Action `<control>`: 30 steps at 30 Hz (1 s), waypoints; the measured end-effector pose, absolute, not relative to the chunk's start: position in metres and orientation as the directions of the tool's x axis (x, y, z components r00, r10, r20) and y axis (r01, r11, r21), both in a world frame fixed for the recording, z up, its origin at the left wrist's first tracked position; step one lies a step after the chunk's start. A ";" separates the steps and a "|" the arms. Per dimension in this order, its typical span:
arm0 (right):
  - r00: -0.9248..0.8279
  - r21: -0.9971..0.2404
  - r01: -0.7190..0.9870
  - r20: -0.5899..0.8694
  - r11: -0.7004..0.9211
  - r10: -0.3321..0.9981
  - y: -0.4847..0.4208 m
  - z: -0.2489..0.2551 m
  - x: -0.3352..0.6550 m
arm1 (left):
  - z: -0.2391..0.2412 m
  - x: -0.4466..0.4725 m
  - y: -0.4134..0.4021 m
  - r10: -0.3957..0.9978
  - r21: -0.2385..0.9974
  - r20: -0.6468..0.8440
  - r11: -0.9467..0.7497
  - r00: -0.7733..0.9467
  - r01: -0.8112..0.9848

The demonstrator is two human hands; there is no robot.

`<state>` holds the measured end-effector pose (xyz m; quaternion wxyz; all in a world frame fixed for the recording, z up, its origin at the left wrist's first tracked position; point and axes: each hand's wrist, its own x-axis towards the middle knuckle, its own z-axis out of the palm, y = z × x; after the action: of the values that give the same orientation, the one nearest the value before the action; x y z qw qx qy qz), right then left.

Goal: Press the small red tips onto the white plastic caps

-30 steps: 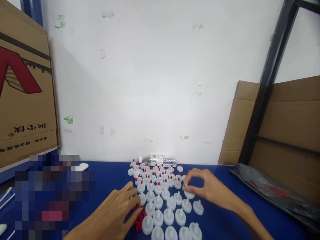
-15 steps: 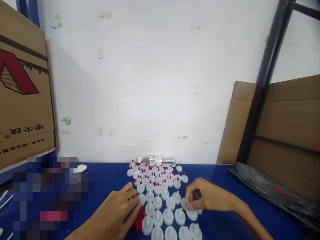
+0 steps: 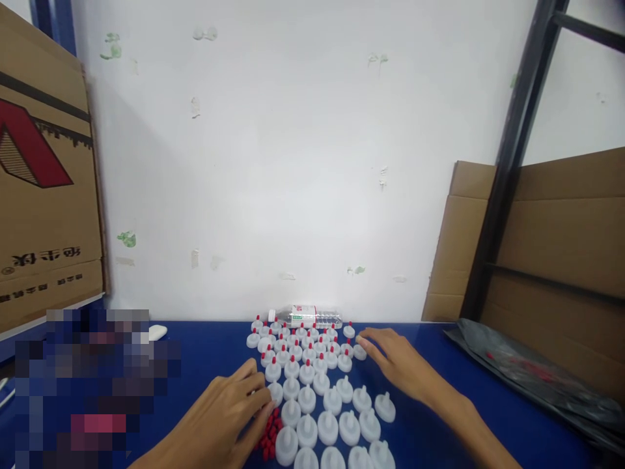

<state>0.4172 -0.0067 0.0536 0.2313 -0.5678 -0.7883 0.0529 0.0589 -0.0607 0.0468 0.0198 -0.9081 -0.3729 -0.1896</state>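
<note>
While wht caps [image 3: 333, 400] lie btwn hands [image 3: 229, 407] [image 3: 405, 368], red tips [image 3: 269, 438] nr L.

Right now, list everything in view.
Wall: one, white, behind
Table: one, blue, below
Red-tipped pieces: over twenty, white, far middle
Untipped pieces: over ten, white, near middle
Loose tips: small pile, red, near middle-left
Bottle: one, clear, lying before wall
Printed carton: one, brown, left
Cardboard: count unclear, brown, right
Frame: one, black, right
Plastic sheeting: one heap, grey, right
Small object: one, white, far left
Post: one, blue, upper left
Pixelated patch: one, mixed, left; contents hidden
Left hand: one, bare, by loose tips
Right hand: one, bare, by red-tipped pieces
</note>
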 end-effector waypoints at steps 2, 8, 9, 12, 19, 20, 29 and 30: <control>-0.259 -0.337 0.878 0.260 0.339 0.930 -0.002 0.040 0.420 | 0.047 0.059 -0.060 0.658 0.096 0.380 -0.727 0.650 0.680; -0.267 -0.328 0.874 0.294 0.359 0.918 -0.004 0.043 0.416 | 0.044 0.060 -0.058 0.614 0.056 0.438 -0.748 0.657 0.661; -0.259 -0.328 0.870 0.333 0.369 0.907 -0.007 0.049 0.413 | 0.043 0.060 -0.058 0.605 0.054 0.455 -0.752 0.654 0.657; -0.281 -0.313 0.826 0.490 0.468 0.825 -0.025 0.068 0.393 | 0.041 0.061 -0.058 0.569 0.045 0.523 -0.762 0.634 0.646; -0.649 0.000 0.420 0.699 0.907 0.301 -0.069 0.052 0.320 | 0.047 0.070 -0.072 0.436 -0.019 0.630 -0.818 0.643 0.574; -0.668 0.017 0.404 0.688 0.915 0.282 -0.070 0.045 0.313 | 0.045 0.073 -0.073 0.429 -0.046 0.626 -0.813 0.651 0.580; -0.714 0.157 0.385 0.675 0.910 0.185 -0.063 0.027 0.301 | 0.007 0.083 -0.049 0.309 -0.182 0.631 -0.833 0.712 0.523; -0.709 0.178 0.386 0.685 0.905 0.168 -0.062 0.033 0.306 | 0.011 0.080 -0.051 0.347 -0.139 0.617 -0.835 0.706 0.532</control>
<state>0.3060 -0.0622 0.0325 0.3500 -0.1520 -0.9110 -0.1563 0.0803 -0.0512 0.0112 0.1553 -0.9105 -0.2413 -0.2976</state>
